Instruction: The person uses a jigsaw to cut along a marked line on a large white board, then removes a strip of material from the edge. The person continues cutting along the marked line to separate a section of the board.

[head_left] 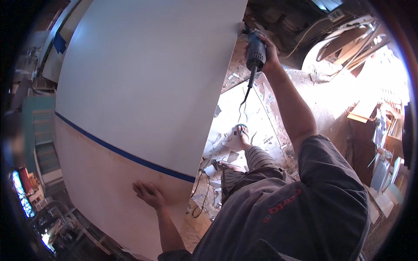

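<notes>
My left hand point(150, 195) lies flat on the pale beige section point(102, 161) of a large panel, its fingers stretched out. A blue strip point(126, 150) runs across between this section and the broad white section point(148, 74) beyond it. At the panel's far right edge, my right hand point(271, 51) is wrapped around a corded handheld power tool point(256, 54) with a dark, vented cylindrical body. Its working end is against or very near that edge; I cannot make out contact. The black power cord point(251, 80) hangs from the tool's rear toward the floor.
My sandalled feet point(243, 132) stand among scraps on a white sheet point(261, 119) to the right. Cord loops point(198, 211) lie beside the panel. Offcuts point(348, 45) are piled far right, with more boards point(385, 198) nearer. Green shelving point(41, 126) stands left.
</notes>
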Tool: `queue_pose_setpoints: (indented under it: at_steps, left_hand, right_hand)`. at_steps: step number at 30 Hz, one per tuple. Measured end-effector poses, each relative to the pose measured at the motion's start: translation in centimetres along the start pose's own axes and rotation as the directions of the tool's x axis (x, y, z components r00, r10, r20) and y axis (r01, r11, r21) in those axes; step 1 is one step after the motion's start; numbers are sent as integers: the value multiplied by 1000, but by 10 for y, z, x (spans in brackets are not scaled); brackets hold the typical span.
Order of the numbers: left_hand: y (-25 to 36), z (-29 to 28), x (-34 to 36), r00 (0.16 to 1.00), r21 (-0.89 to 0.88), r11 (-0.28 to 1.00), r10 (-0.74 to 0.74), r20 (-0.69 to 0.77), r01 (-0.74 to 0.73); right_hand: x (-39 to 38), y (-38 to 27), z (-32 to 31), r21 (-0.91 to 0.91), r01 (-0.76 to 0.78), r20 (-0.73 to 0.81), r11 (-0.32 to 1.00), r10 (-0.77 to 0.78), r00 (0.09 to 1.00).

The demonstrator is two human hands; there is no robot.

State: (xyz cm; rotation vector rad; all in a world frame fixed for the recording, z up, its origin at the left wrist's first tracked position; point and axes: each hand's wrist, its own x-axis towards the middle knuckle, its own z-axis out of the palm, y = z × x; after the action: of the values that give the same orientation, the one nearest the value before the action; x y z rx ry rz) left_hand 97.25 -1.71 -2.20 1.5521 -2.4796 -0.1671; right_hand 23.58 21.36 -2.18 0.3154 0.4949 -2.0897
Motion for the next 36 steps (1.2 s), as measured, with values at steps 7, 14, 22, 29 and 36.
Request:
queue_pose_setpoints:
  at_steps: [7,14,22,29,36]
  left_hand:
    - [8,-6,-1,999,29,998,52,13,-52]
    - [12,-7,-2,998,53,997,64,0,-64]
    - [7,-5,0,996,35,996,84,-26,-84]
    - [1,0,-1,996,13,997,78,-44,-78]
    - [-1,6,1,996,-57,997,52,-71,-56]
  right_hand:
    - [11,-20,-5,-128,14,3,992,-13,1000]
    - [-4,-2,-4,-138,14,-50,990,-21,999]
    - [-47,43,4,-1,-81,-34,997,81,996]
    - [-86,91,11,53,-136,-8,989,136,991]
    - [-130,147,18,62,-162,-77,985,167,983]
